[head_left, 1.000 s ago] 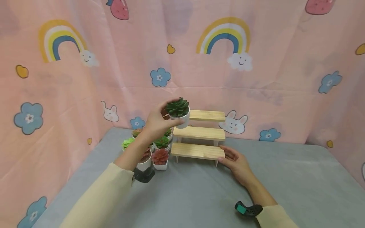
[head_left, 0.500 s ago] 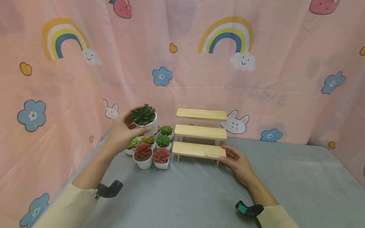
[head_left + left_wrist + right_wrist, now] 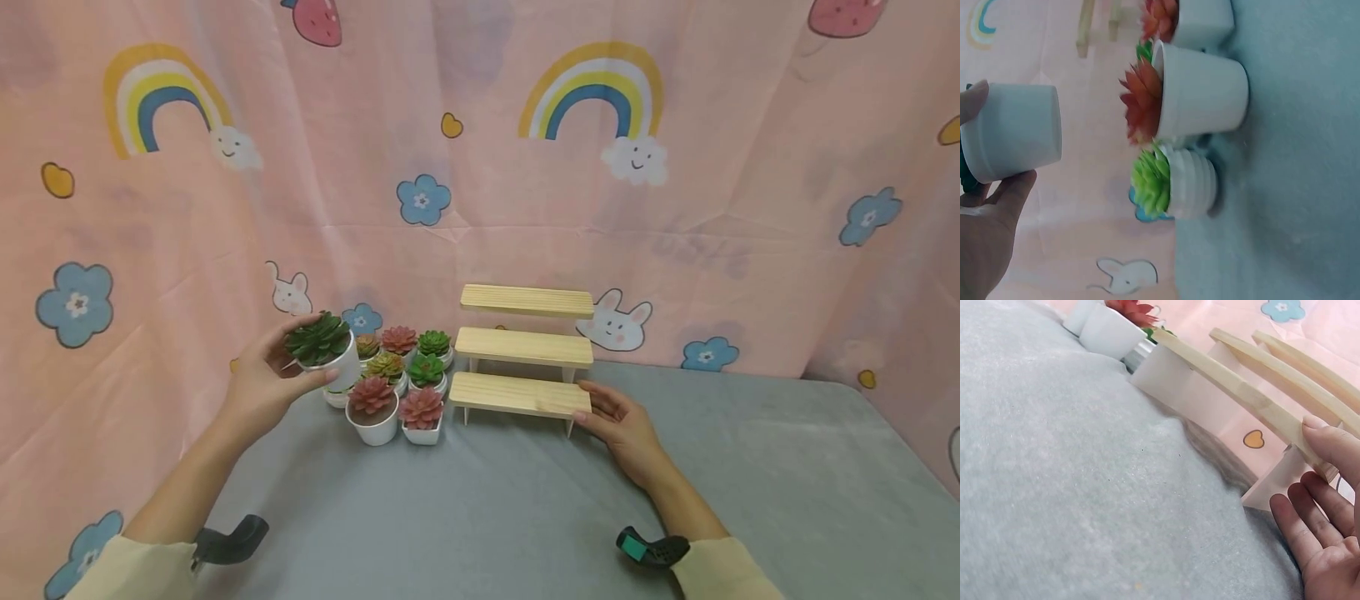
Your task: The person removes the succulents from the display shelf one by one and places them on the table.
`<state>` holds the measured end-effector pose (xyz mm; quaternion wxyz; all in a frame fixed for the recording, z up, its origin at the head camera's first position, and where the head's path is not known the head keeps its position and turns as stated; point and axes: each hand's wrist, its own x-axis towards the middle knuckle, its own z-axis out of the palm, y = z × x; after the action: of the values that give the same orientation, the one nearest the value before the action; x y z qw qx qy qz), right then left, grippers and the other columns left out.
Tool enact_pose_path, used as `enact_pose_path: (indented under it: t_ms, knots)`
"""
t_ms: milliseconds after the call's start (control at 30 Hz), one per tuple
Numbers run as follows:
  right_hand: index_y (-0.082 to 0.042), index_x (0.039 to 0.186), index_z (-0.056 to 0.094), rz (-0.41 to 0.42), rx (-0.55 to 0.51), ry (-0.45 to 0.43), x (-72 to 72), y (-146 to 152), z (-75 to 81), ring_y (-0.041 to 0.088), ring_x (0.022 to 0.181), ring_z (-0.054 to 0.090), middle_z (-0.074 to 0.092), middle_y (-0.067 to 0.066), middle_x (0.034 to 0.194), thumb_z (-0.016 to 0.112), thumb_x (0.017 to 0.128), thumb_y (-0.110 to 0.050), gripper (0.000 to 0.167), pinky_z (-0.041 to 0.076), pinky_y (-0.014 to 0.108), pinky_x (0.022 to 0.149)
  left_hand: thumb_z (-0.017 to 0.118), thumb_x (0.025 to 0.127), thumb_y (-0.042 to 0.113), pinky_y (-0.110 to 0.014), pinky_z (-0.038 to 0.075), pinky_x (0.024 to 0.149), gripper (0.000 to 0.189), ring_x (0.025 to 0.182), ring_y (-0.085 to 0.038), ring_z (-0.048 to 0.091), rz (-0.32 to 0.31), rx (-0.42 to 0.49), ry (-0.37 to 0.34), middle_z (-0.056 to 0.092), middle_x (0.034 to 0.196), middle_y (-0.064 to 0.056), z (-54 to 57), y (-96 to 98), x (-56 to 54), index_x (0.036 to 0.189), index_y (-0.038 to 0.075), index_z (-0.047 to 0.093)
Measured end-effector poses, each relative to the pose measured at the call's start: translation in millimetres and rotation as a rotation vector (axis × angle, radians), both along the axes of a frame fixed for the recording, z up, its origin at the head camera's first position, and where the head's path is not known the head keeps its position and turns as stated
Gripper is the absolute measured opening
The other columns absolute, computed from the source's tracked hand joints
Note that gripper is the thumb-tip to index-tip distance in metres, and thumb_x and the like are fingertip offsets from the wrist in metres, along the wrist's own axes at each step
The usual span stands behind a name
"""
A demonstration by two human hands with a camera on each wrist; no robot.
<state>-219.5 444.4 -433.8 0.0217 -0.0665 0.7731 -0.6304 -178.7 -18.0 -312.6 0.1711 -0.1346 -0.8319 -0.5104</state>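
Observation:
My left hand (image 3: 258,385) grips a potted succulent (image 3: 321,340) with dark green leaves, its thumb and fingers round the pot. The smooth white pot (image 3: 1019,131) is held up off the table, left of a cluster of smaller potted succulents. At the right end of a three-tier wooden stand (image 3: 521,395), my right hand (image 3: 622,432) holds the lowest board. Its thumb (image 3: 1325,434) lies on that board's edge, and the other fingers are below it. All three boards are bare.
The cluster includes a red succulent in a round pot (image 3: 375,429), another in a square pot (image 3: 422,435), and a light green one in a ribbed pot (image 3: 1191,184). A pink printed cloth (image 3: 480,167) hangs behind the grey table (image 3: 480,517).
My left hand has carried the dark green succulent from in front of the stand leftward and down, past the cluster. My right hand has stayed at the lowest board.

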Motion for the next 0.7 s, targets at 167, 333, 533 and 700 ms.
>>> enact_pose_path:
  t_ms: [167, 333, 533, 700]
  knots:
    - [-0.003, 0.149, 0.046, -0.010, 0.003, -0.001, -1.9, 1.0, -1.8, -0.005, 0.110, 0.063, 0.052, 0.025, 0.149, 0.074, 0.094, -0.024, 0.065, 0.054, 0.012, 0.090, 0.081, 0.085, 0.006, -0.005, 0.050, 0.091, 0.069, 0.111, 0.012, 0.059, 0.030, -0.013, 0.007, 0.055, 0.135, 0.017, -14.9, -18.7, 3.9, 0.147, 0.013, 0.051]
    - [-0.003, 0.149, 0.045, -0.011, -0.005, -0.002, -3.5, 1.2, -3.0, -0.004, 0.110, 0.063, 0.051, 0.024, 0.149, 0.074, 0.094, -0.024, 0.066, 0.055, 0.013, 0.090, 0.083, 0.083, 0.008, -0.002, 0.048, 0.090, 0.072, 0.111, 0.015, 0.056, 0.064, -0.033, -0.026, 0.052, 0.137, 0.010, -31.2, -34.5, 5.5, 0.147, 0.011, 0.050]
    - [-0.003, 0.149, 0.045, -0.005, -0.016, -0.011, -2.0, 0.3, 0.0, -0.006, 0.109, 0.063, 0.050, 0.025, 0.150, 0.073, 0.094, -0.022, 0.065, 0.054, 0.012, 0.091, 0.082, 0.082, 0.000, -0.005, 0.052, 0.086, 0.072, 0.108, 0.015, 0.059, 0.031, 0.028, -0.048, 0.052, 0.129, 0.024, -57.6, -47.0, 4.5, 0.146, 0.004, 0.049]
    - [-0.002, 0.149, 0.044, 0.006, -0.018, -0.005, -1.3, -0.1, -1.0, -0.006, 0.110, 0.062, 0.050, 0.026, 0.150, 0.073, 0.094, -0.021, 0.065, 0.054, 0.012, 0.091, 0.082, 0.081, 0.001, -0.007, 0.053, 0.085, 0.070, 0.107, 0.014, 0.060, 0.015, 0.042, -0.083, 0.055, 0.125, 0.030, -77.3, -51.7, 4.2, 0.144, 0.004, 0.051]
